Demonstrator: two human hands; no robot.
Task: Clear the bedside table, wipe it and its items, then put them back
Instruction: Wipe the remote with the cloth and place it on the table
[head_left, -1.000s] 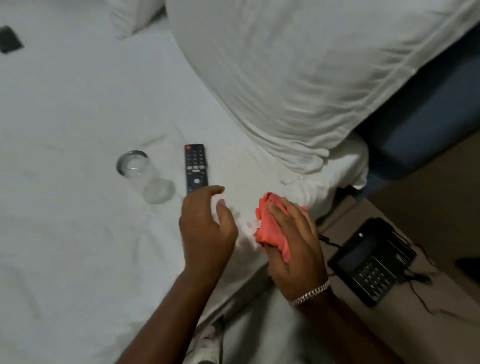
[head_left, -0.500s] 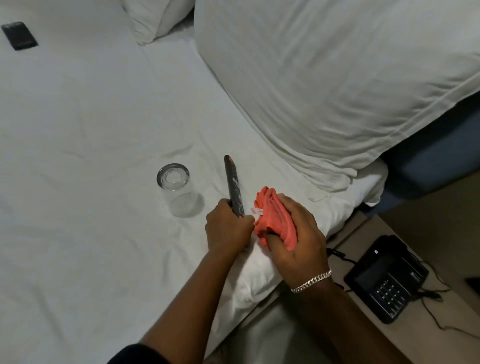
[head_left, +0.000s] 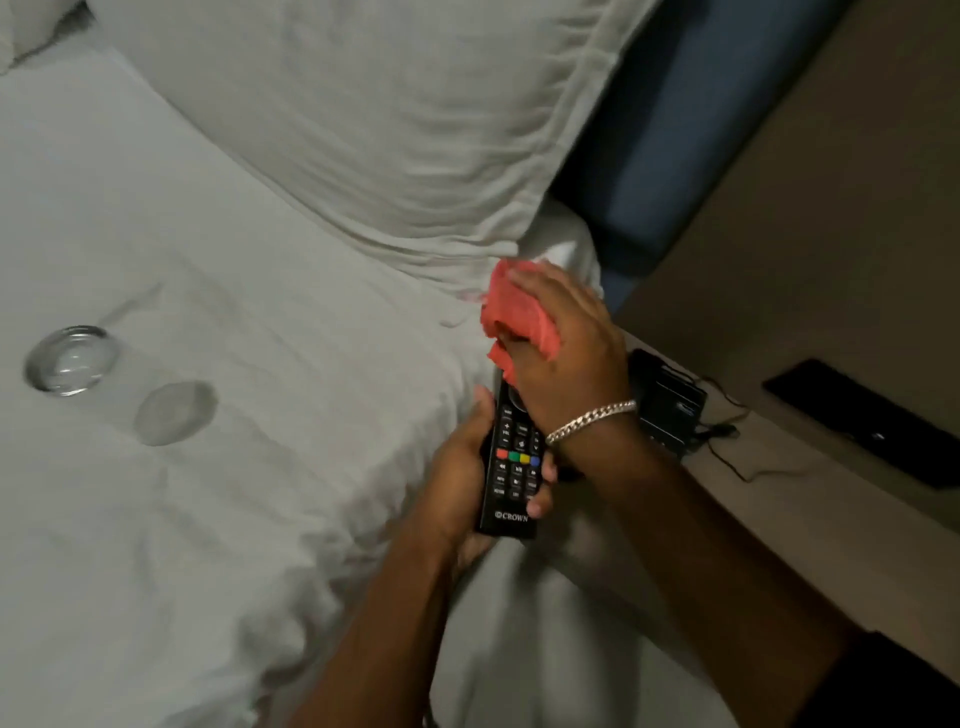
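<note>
My left hand (head_left: 460, 470) grips a black remote control (head_left: 511, 480) from below, buttons facing up, over the edge of the bed. My right hand (head_left: 563, 353) holds a crumpled red cloth (head_left: 519, 314) pressed on the remote's upper end, hiding that end. A clear drinking glass (head_left: 72, 358) lies on its side on the white sheet at the left. The beige bedside table (head_left: 810, 499) is at the right, with a black desk phone (head_left: 667, 402) on it, partly hidden behind my right wrist.
A large white pillow (head_left: 374, 119) lies across the head of the bed, against a blue headboard (head_left: 670, 140). The phone's cables (head_left: 737, 457) trail over the table. A flat black object (head_left: 862, 421) sits at the table's far right.
My left hand picked the remote up off the sheet and brought it toward me. My right hand moved the red cloth onto its upper end. The view has shifted right.
</note>
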